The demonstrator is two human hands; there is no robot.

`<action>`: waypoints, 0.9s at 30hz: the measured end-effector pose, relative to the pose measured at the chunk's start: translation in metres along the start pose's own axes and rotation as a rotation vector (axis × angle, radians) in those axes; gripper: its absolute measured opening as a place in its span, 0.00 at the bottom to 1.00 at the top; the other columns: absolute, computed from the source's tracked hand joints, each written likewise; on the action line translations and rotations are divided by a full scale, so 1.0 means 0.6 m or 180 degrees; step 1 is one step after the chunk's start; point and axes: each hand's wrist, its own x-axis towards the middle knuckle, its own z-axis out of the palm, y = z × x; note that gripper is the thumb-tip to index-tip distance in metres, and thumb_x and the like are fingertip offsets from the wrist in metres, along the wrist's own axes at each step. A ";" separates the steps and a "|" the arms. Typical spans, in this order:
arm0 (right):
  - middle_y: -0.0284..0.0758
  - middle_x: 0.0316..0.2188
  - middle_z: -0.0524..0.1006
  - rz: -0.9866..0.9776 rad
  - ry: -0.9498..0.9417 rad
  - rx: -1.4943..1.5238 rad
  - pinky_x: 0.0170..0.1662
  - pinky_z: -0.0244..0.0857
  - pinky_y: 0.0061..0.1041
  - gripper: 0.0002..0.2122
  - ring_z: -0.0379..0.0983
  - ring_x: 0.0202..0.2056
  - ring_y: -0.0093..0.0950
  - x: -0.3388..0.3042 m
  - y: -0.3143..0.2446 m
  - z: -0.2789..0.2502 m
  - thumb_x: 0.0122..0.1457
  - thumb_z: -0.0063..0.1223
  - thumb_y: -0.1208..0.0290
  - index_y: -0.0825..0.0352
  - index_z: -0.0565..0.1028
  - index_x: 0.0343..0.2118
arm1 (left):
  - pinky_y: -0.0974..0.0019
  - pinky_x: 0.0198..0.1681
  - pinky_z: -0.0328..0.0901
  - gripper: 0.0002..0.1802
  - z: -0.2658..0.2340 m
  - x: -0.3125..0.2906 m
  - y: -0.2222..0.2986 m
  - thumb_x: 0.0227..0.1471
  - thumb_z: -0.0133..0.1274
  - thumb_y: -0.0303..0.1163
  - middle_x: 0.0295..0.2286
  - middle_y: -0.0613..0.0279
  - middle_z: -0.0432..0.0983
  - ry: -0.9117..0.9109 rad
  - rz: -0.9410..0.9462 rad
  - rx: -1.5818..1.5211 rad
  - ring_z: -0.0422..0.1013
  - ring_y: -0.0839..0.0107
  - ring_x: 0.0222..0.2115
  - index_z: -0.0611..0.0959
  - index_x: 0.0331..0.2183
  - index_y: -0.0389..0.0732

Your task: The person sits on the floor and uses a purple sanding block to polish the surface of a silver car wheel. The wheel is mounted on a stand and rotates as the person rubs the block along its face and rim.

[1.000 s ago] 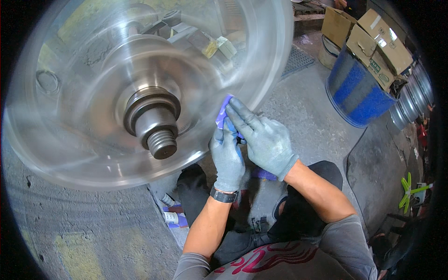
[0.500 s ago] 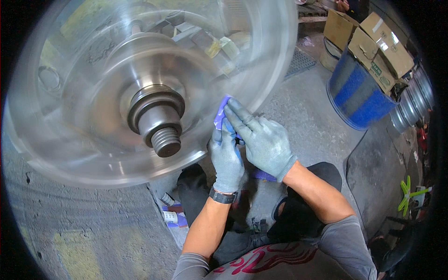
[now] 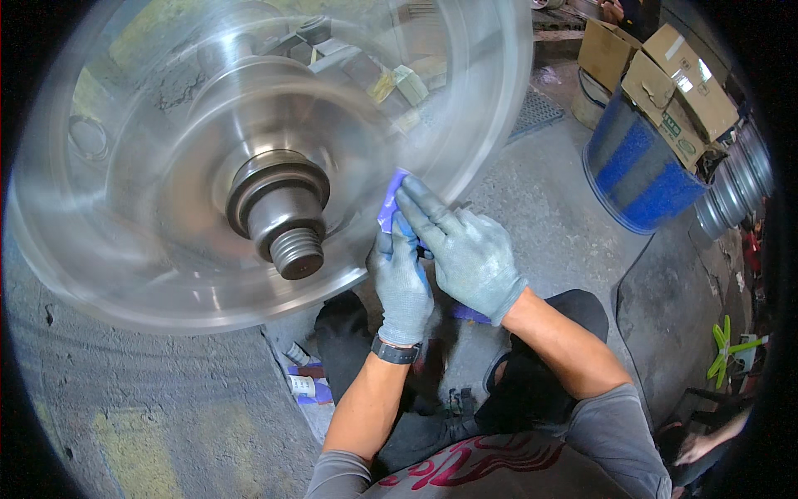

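Note:
A large metal wheel [image 3: 199,309], blurred by spinning, turns around a threaded spindle [image 3: 295,248] at the left. Both my hands wear grey work gloves and meet at the wheel's right side. Between them is a folded purple piece of sandpaper [image 3: 391,200], held up against the blurred wheel. My left hand [image 3: 402,279] is closed on its lower end, thumb up. With fingers straight and pressed together, my right hand [image 3: 475,254] bears on the sandpaper from the right. The exact contact with the wheel is hard to make out.
A blue barrel [image 3: 640,166] holding cardboard boxes [image 3: 682,91] stands at the upper right, beside stacked metal rims [image 3: 740,179]. More purple sheets [image 3: 312,387] lie on the floor by my left leg. A green star-shaped thing [image 3: 723,351] is far right, near another person's arm [image 3: 706,441].
My hands and the sandpaper have shifted very slightly left along the wheel, which keeps spinning. Another person's forearm has come into view at the lower right.

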 end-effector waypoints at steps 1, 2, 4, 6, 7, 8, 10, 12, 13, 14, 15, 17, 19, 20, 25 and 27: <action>0.33 0.73 0.65 0.0002 0.0001 -0.0002 0.39 0.77 0.31 0.37 0.77 0.27 0.32 -0.001 0.001 0.001 0.51 0.59 0.75 0.58 0.71 0.69 | 0.72 0.43 0.70 0.20 0.000 0.000 -0.001 0.76 0.48 0.41 0.40 0.66 0.80 -0.0003 -0.0001 0.0000 0.75 0.80 0.39 0.80 0.55 0.36; 0.33 0.73 0.66 0.0011 -0.0006 -0.0011 0.39 0.77 0.31 0.36 0.77 0.28 0.32 -0.003 0.002 0.003 0.52 0.59 0.75 0.59 0.71 0.69 | 0.72 0.43 0.70 0.20 -0.002 0.000 -0.003 0.76 0.47 0.41 0.41 0.66 0.80 -0.0025 0.0051 0.0120 0.75 0.80 0.39 0.80 0.55 0.36; 0.33 0.73 0.66 0.0023 -0.0015 -0.0019 0.39 0.76 0.31 0.36 0.78 0.28 0.32 -0.002 0.001 0.001 0.52 0.58 0.75 0.59 0.71 0.69 | 0.72 0.43 0.70 0.19 -0.001 -0.001 -0.005 0.76 0.47 0.40 0.41 0.66 0.80 -0.0046 0.0100 0.0241 0.75 0.80 0.39 0.80 0.55 0.36; 0.37 0.68 0.73 0.0064 0.0021 -0.0063 0.45 0.78 0.31 0.31 0.83 0.39 0.34 0.001 -0.004 -0.009 0.51 0.59 0.78 0.62 0.78 0.63 | 0.72 0.44 0.70 0.19 0.004 -0.003 -0.007 0.76 0.47 0.39 0.41 0.66 0.80 -0.0018 -0.0002 -0.0084 0.75 0.81 0.40 0.80 0.56 0.35; 0.37 0.68 0.73 0.0065 0.0021 -0.0064 0.45 0.78 0.31 0.31 0.83 0.39 0.34 0.001 -0.004 -0.009 0.51 0.59 0.78 0.62 0.78 0.63 | 0.72 0.44 0.70 0.19 0.004 -0.002 -0.007 0.76 0.47 0.39 0.41 0.66 0.80 -0.0019 -0.0002 -0.0084 0.75 0.81 0.40 0.80 0.56 0.35; 0.37 0.67 0.73 0.0079 0.0041 -0.0036 0.45 0.78 0.30 0.31 0.83 0.39 0.33 0.000 -0.002 -0.008 0.51 0.59 0.78 0.62 0.78 0.62 | 0.72 0.44 0.70 0.20 0.003 -0.001 -0.009 0.76 0.46 0.39 0.41 0.66 0.80 -0.0058 0.0057 0.0013 0.74 0.81 0.40 0.80 0.56 0.35; 0.37 0.67 0.74 0.0096 0.0063 -0.0010 0.45 0.78 0.30 0.30 0.83 0.38 0.33 -0.002 -0.001 -0.009 0.51 0.59 0.78 0.62 0.79 0.62 | 0.72 0.44 0.70 0.20 0.001 0.000 -0.013 0.76 0.46 0.39 0.42 0.66 0.80 -0.0100 0.0115 0.0110 0.74 0.81 0.40 0.80 0.56 0.35; 0.37 0.67 0.73 0.0087 0.0055 -0.0027 0.45 0.78 0.30 0.30 0.83 0.38 0.33 -0.003 -0.001 -0.010 0.51 0.59 0.78 0.62 0.78 0.62 | 0.71 0.45 0.69 0.20 -0.003 0.001 -0.015 0.76 0.46 0.40 0.42 0.66 0.80 -0.0121 0.0083 0.0170 0.74 0.81 0.40 0.79 0.56 0.35; 0.37 0.67 0.73 0.0088 0.0057 -0.0028 0.45 0.78 0.30 0.30 0.83 0.38 0.33 -0.003 -0.001 -0.011 0.51 0.59 0.78 0.62 0.78 0.62 | 0.71 0.45 0.69 0.20 -0.004 0.001 -0.015 0.76 0.46 0.40 0.42 0.66 0.80 -0.0123 0.0083 0.0171 0.74 0.81 0.40 0.79 0.56 0.35; 0.37 0.68 0.73 0.0123 -0.0039 -0.0040 0.45 0.78 0.30 0.31 0.83 0.38 0.33 -0.004 -0.002 -0.014 0.51 0.59 0.78 0.62 0.78 0.62 | 0.72 0.45 0.69 0.20 -0.005 0.001 -0.014 0.76 0.46 0.40 0.42 0.66 0.80 -0.0125 0.0033 0.0253 0.73 0.81 0.40 0.79 0.56 0.35; 0.37 0.68 0.73 0.0157 -0.0136 -0.0053 0.44 0.78 0.30 0.31 0.83 0.38 0.33 -0.005 -0.002 -0.016 0.51 0.59 0.78 0.62 0.78 0.63 | 0.72 0.45 0.69 0.20 -0.005 0.001 -0.013 0.76 0.45 0.40 0.42 0.66 0.79 -0.0126 -0.0017 0.0334 0.73 0.81 0.40 0.79 0.56 0.34; 0.37 0.68 0.72 0.0139 -0.0057 -0.0018 0.44 0.78 0.30 0.31 0.83 0.38 0.33 -0.008 0.002 -0.011 0.51 0.59 0.78 0.62 0.77 0.63 | 0.72 0.45 0.69 0.21 0.006 -0.001 -0.011 0.76 0.45 0.40 0.42 0.66 0.79 -0.0112 0.0011 0.0258 0.73 0.81 0.40 0.79 0.57 0.34; 0.37 0.69 0.72 0.0121 0.0021 0.0017 0.44 0.78 0.30 0.32 0.83 0.38 0.33 -0.009 0.004 -0.011 0.51 0.59 0.78 0.61 0.77 0.64 | 0.72 0.45 0.69 0.21 0.009 -0.002 -0.012 0.76 0.45 0.40 0.42 0.66 0.79 -0.0099 0.0038 0.0183 0.73 0.81 0.40 0.79 0.57 0.34; 0.37 0.69 0.72 0.0128 0.0001 0.0004 0.44 0.78 0.30 0.32 0.83 0.37 0.32 -0.009 0.003 -0.012 0.51 0.59 0.78 0.61 0.77 0.64 | 0.72 0.45 0.69 0.21 0.006 -0.001 -0.014 0.76 0.46 0.40 0.42 0.66 0.79 -0.0126 0.0040 0.0167 0.73 0.81 0.40 0.79 0.57 0.34; 0.37 0.69 0.71 0.0194 -0.0101 -0.0056 0.44 0.78 0.30 0.32 0.83 0.37 0.31 -0.009 0.002 -0.012 0.51 0.60 0.78 0.61 0.77 0.64 | 0.73 0.43 0.69 0.21 0.010 0.001 -0.018 0.76 0.47 0.40 0.41 0.67 0.79 -0.0115 0.0017 0.0081 0.73 0.83 0.38 0.79 0.58 0.35; 0.37 0.70 0.71 0.0161 -0.0017 -0.0067 0.43 0.78 0.30 0.32 0.83 0.37 0.31 -0.010 0.003 -0.010 0.51 0.60 0.77 0.60 0.77 0.64 | 0.75 0.38 0.67 0.21 0.014 0.000 -0.016 0.75 0.48 0.40 0.38 0.69 0.78 -0.0029 0.0006 0.0036 0.71 0.84 0.35 0.79 0.57 0.35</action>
